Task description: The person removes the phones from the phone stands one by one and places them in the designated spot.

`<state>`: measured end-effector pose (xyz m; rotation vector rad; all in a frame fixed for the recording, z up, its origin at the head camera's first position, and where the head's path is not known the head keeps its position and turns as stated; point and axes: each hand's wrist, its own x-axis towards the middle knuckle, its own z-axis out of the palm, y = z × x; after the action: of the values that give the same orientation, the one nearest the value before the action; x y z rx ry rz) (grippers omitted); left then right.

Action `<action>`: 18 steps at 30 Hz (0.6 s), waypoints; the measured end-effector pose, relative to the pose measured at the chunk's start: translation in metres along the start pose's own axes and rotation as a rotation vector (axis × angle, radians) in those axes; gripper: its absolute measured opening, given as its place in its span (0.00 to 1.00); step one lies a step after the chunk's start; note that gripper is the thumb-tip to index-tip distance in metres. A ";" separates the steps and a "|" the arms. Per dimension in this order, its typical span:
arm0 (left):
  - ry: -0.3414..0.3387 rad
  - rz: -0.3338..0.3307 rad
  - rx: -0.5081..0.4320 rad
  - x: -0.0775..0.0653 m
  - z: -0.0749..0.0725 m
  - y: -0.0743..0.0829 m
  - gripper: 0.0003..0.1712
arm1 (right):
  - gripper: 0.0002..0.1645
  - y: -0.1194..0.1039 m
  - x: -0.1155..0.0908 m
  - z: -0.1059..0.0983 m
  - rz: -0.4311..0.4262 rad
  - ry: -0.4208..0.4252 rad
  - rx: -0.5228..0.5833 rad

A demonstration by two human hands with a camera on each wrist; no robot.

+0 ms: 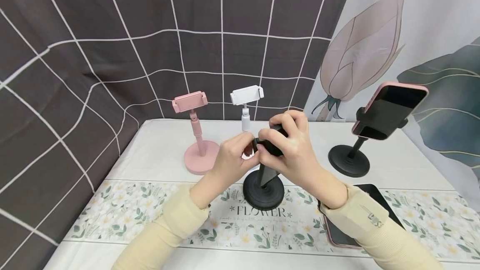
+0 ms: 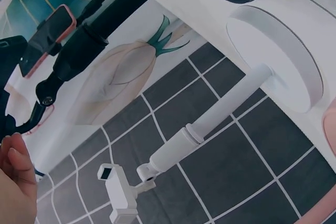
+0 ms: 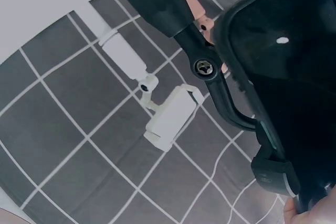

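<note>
Both hands meet at the top of a black phone stand (image 1: 263,197) with a round base. My left hand (image 1: 232,153) pinches the edge of its black clamp (image 3: 273,174), thumb and fingertips together. Curled over the top, my right hand (image 1: 290,149) holds a black phone (image 3: 289,66) against the clamp. In the head view the hands hide most of this phone; only a grey corner shows beneath them. The right wrist view shows the phone's dark face beside the stand's bent arm and hinge screw. How firmly the clamp grips it, I cannot tell.
Behind the hands stand a pink phone stand (image 1: 200,161) and a white phone stand (image 1: 245,95). At right, another black stand (image 1: 348,161) carries a pink-edged phone (image 1: 390,109). A flat phone (image 1: 339,232) lies partly under my right sleeve. A floral cloth (image 1: 150,207) crosses the table.
</note>
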<state>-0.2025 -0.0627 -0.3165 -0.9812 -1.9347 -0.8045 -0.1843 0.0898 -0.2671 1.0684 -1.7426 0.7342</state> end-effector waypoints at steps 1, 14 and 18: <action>-0.003 -0.013 -0.008 0.000 0.001 0.001 0.06 | 0.04 0.001 0.000 0.000 -0.001 0.013 0.016; -0.065 -0.121 -0.042 0.002 0.001 0.004 0.14 | 0.19 0.006 -0.003 0.001 -0.018 0.307 0.203; -0.072 -0.119 -0.024 0.002 0.002 0.005 0.14 | 0.20 0.005 -0.003 0.000 -0.018 0.329 0.248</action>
<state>-0.1998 -0.0584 -0.3148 -0.9281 -2.0654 -0.8722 -0.1887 0.0927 -0.2699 1.0565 -1.3850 1.0716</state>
